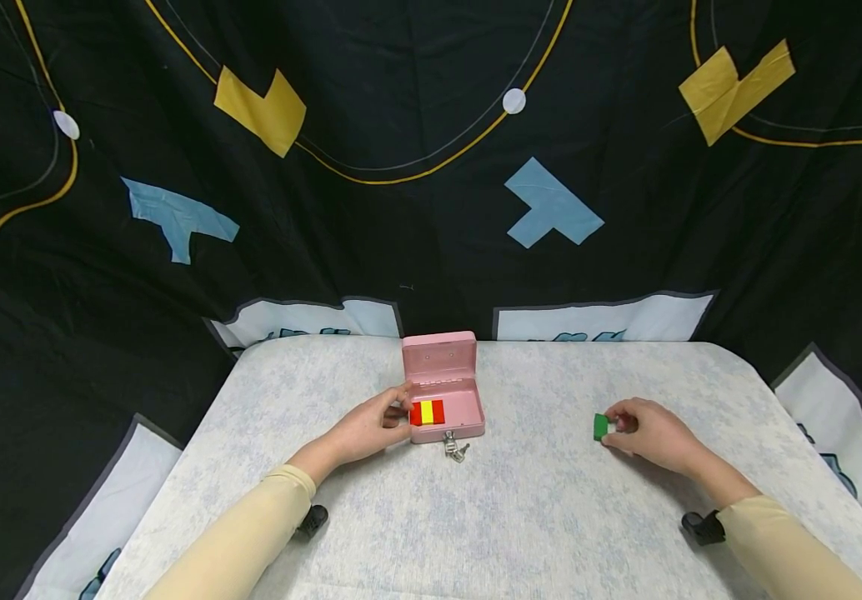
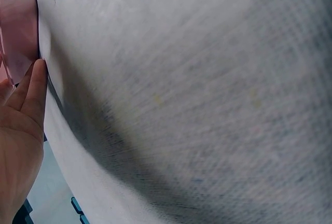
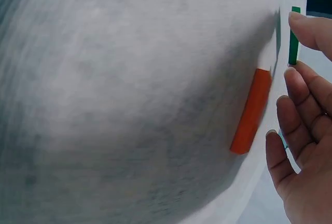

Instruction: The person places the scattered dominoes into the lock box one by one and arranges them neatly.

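A pink metal cash box stands with its lid raised. Inside, at its left, two red blocks flank a yellow block. A small padlock with keys hangs at the front. My left hand is at the box's left side, its fingertips right at the wall; the left wrist view shows straight fingers by the corner. Off to the right, my right hand pinches a green block between thumb and forefinger. An orange block lies below that hand in the right wrist view.
A pale patterned cloth covers the table, whose far edge meets a black curtain. Dark wrist devices sit under both forearms. The stretch of table between the hands separates the green block from the box.
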A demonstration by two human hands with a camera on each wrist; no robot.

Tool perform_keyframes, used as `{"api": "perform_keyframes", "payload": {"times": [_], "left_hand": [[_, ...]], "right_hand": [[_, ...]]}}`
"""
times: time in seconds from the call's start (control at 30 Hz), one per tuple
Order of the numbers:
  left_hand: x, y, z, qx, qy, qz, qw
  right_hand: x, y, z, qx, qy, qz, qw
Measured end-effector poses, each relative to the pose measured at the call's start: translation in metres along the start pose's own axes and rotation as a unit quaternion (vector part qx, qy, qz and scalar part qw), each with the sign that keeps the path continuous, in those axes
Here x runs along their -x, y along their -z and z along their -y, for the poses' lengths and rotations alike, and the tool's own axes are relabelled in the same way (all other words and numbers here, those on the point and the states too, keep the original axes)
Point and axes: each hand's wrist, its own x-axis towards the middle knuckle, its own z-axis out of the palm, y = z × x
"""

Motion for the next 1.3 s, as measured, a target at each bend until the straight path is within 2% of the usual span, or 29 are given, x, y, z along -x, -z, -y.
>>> {"api": "perform_keyframes", "payload": {"times": [0.37,0.83,1.3], "left_hand": [[0.001,0.000,0.000,0.002,-0.002,0.000,1.0000],[0.001,0.000,-0.003,-0.004,0.007,0.001,1.0000],[0.001,0.000,-0.001,-0.002,0.006,0.000,1.0000]], "right_hand": [[-0.010,-0.001,0.015,-0.003,0.008,-0.007,1.000],[-0.024,-0.003,0.043,-0.004,0.044,-0.020,0.999],[-0.042,-0.012,0.078,-0.010,0.061,-0.015,0.998]]}}
